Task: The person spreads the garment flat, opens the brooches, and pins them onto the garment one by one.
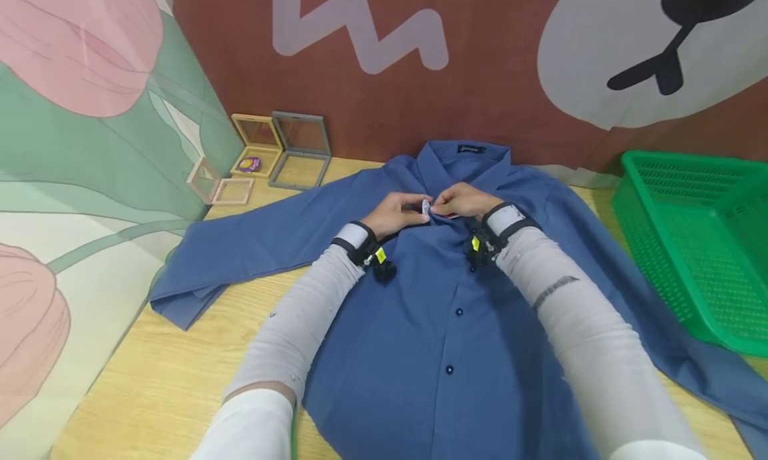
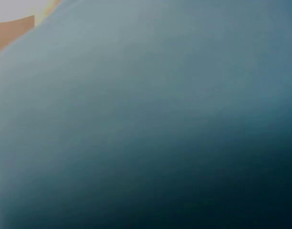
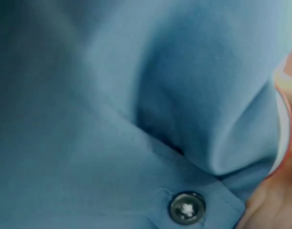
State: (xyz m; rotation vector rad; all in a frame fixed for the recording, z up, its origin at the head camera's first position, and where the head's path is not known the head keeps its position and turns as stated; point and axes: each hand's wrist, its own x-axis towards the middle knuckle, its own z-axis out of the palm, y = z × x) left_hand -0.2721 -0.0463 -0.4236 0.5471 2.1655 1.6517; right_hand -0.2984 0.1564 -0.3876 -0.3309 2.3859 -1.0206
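Note:
A blue button-up shirt [image 1: 396, 313] lies front up on the table, collar away from me. At its upper chest, my left hand [image 1: 389, 215] pinches a small whitish thing [image 1: 425, 208] between thumb and fingers. Close on its right, my right hand [image 1: 467, 201] pinches a thin, round-edged, badge-like thing at the shirt front. In the right wrist view its white rim with a red edge [image 3: 284, 133] curves beside the cloth; whether both are one piece, I cannot tell. A dark button [image 3: 187, 208] shows there too. Blurred blue cloth [image 2: 146, 95] fills the left wrist view.
A green plastic basket [image 1: 654, 247] stands at the right. At the back left are several small opened display frames, one tan [image 1: 257, 132], one grey [image 1: 301, 133], one pink [image 1: 234, 192]. A purple and yellow badge [image 1: 249, 164] sits in the tan one. Printed walls border the table [image 1: 156, 373].

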